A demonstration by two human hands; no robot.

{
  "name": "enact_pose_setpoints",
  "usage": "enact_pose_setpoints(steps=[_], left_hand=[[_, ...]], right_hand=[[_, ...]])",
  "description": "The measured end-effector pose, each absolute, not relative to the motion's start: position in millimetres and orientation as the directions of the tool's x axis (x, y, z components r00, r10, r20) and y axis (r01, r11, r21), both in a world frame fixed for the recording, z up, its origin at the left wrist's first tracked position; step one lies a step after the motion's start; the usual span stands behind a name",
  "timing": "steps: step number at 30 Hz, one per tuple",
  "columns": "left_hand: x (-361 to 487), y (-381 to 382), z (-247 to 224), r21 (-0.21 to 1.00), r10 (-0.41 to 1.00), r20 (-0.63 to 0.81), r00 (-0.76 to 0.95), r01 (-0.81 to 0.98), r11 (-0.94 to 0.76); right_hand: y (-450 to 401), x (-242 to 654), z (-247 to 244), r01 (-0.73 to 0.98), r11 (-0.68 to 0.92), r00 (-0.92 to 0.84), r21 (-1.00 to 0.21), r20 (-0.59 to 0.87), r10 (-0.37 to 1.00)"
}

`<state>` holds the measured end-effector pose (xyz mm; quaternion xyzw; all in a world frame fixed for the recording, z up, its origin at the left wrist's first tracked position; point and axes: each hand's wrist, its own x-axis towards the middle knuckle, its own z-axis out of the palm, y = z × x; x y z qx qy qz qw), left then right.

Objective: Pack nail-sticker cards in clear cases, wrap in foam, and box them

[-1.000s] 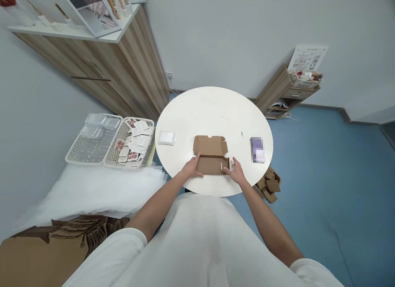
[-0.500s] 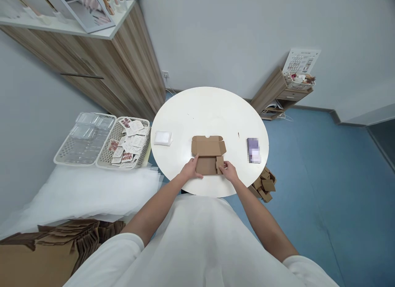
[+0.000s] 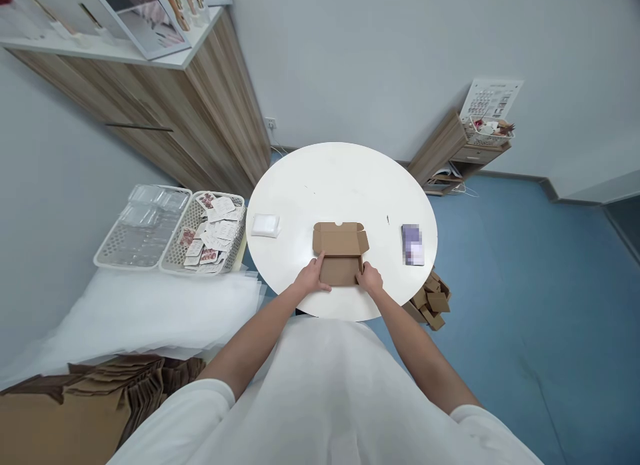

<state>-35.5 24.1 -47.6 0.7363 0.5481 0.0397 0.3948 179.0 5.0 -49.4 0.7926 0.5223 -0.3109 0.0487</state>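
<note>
A brown cardboard box [image 3: 340, 270] lies on the white round table [image 3: 345, 185] near its front edge, its lid [image 3: 341, 241] folded back flat with side flaps spread. Its tray looks bare inside. My left hand [image 3: 312, 277] grips the left side wall, thumb along the near edge and fingers at the far corner. My right hand [image 3: 370, 278] is closed round the right side wall, which stands upright. A white packet [image 3: 265, 225] rests at the table's left, and a purple packet [image 3: 413, 244] at its right.
Left of the table stand a basket of printed cards [image 3: 213, 235] and a basket of clear plastic cases [image 3: 150, 228]. White sheets [image 3: 165, 308] and stacked cardboard [image 3: 100, 398] lie nearer. Folded cardboard pieces [image 3: 434, 298] sit below the table's right edge.
The box's right end flap, earlier lying over the tray, now stands folded along the right wall. My right hand has closed round that wall. The view has shifted slightly.
</note>
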Motion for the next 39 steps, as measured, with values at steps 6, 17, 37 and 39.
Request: enact_pose_setpoints(steps=[6, 17, 37, 39], left_hand=[[-37, 8, -46, 0.716, 0.857, -0.336, 0.391, 0.697, -0.037], [-17, -8, -52, 0.804, 0.895, -0.4, 0.195, 0.543, 0.241], [-7, -15, -64, 0.749, 0.894, -0.439, 0.086, 0.584, 0.312], [-11, -17, -63, 0.768, 0.89, -0.444, 0.101, 0.554, 0.32]], right_hand=[[-9, 185, -44, 0.774, -0.516, 0.277, -0.367, -0.537, 0.797], [-29, 196, -53, 0.296, -0.515, 0.131, -0.805, -0.5, 0.856], [-19, 220, -71, 0.355, -0.395, 0.038, -0.847, -0.409, 0.912], [-24, 222, -71, 0.4, -0.321, 0.084, -0.859, -0.314, 0.946]])
